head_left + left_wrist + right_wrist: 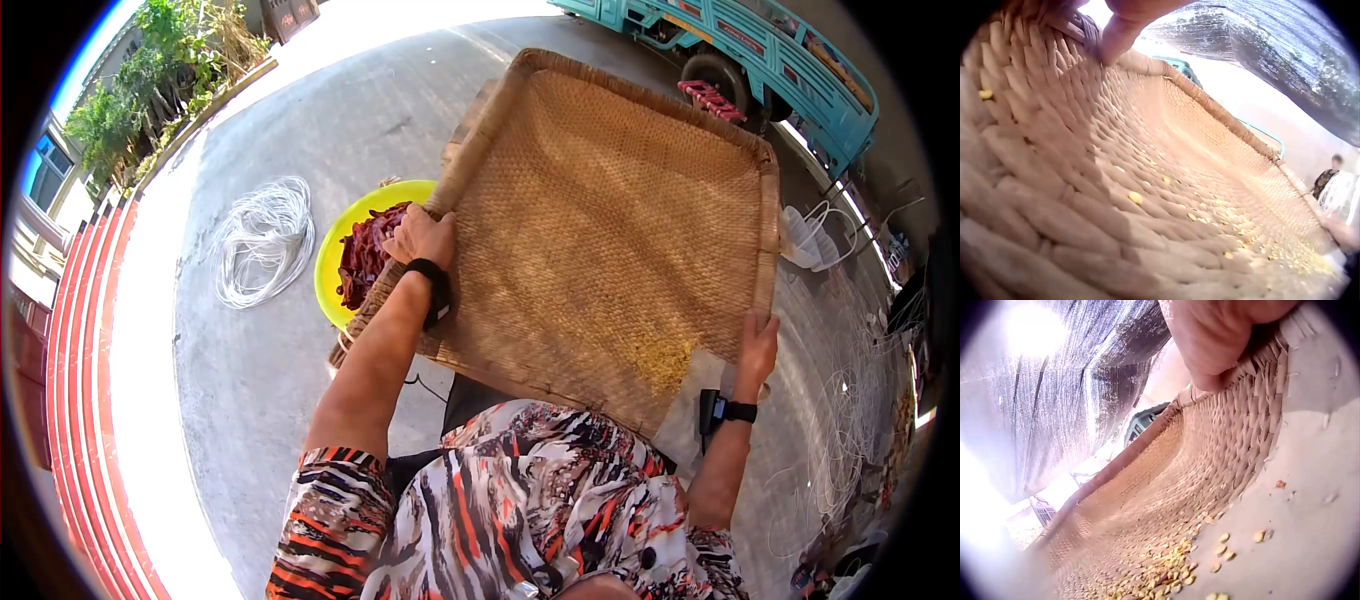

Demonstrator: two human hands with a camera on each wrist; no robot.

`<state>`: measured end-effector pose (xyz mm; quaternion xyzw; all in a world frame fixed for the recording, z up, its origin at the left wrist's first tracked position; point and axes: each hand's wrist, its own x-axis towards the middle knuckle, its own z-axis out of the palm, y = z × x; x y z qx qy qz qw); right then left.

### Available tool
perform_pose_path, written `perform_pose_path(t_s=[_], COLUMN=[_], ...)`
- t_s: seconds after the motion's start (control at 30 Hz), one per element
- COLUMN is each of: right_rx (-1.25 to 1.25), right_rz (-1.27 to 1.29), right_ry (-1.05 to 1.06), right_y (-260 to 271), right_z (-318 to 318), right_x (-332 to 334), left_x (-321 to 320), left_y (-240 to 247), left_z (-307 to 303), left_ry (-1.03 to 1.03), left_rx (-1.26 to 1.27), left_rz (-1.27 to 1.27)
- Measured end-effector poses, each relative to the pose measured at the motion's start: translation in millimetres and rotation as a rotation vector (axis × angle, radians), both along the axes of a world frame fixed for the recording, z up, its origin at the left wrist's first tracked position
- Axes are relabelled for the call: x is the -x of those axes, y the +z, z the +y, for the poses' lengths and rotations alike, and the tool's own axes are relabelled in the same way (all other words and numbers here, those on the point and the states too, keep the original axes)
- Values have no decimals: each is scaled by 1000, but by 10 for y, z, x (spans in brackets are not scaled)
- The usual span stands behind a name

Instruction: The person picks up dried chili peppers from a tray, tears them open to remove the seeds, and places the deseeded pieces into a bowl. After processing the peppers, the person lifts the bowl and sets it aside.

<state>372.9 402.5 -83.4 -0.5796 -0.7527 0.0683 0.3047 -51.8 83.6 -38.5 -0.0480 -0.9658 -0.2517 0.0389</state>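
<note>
A large woven winnowing basket (610,190) with a raised rim is held at a slant in front of the person's body. My left hand (425,238) grips its left rim, close beside the yellow basin. Around the right rim, near the lower corner, the fingers of my right hand (757,352) are curled. Small yellow seeds (665,365) gather in the lower right corner, partly on a pale smooth patch (1310,462). In the left wrist view a few single seeds (1135,197) lie scattered on the weave.
Left of the basket, a yellow basin (328,270) holds dried red chillies (368,250). A coil of white cord (265,243) lies on the concrete. Red-edged steps (90,370) run along the far left. A turquoise cargo vehicle (745,50) stands behind, and loose white strands (850,430) lie at right.
</note>
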Motion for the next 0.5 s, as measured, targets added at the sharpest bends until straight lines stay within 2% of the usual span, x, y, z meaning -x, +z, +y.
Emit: perform_pose_path(t_s=[0.13,0.33,0.5], right_rx=[-74,14,-80], right_rz=[12,-10,15], right_ry=[4,3,15], right_y=[-55,-36,-25], right_z=[-6,7,-43], right_x=[5,-8,11], left_x=[-23,-53,22], left_y=[-11,-13,-141], left_z=[29,-19,-45], left_ry=[29,-8,-54], left_rx=[-1,5,4], left_rz=[-18,34,69])
